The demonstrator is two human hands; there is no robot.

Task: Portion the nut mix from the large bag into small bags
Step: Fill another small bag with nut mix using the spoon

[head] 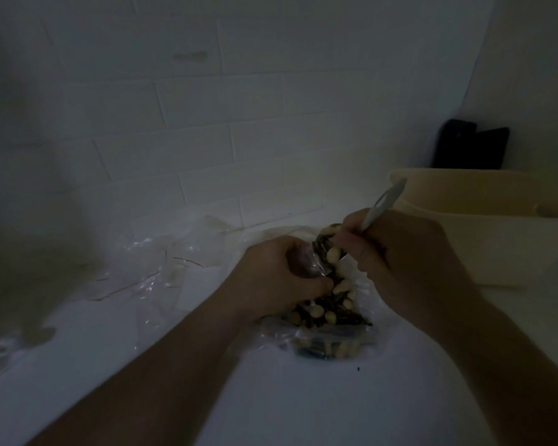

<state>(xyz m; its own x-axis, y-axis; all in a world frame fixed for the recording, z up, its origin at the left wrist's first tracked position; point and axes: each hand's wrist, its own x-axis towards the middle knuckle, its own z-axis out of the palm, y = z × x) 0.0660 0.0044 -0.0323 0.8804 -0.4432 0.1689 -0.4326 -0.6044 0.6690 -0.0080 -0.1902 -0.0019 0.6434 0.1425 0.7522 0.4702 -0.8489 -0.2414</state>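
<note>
Tub [484,226], cream, stands at the right; its contents are hidden. Loose clear bags [161,272] lie left on the counter [271,397]. Centre, a small bag [329,304] holds nut mix [332,312]; the left hand [277,278] pinches its mouth, the right hand [403,255] grips a spoon [382,204].

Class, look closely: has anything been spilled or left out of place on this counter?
One small dark crumb lies loose on the counter, just in front of the filled small bag. It is too small to identify.
</note>
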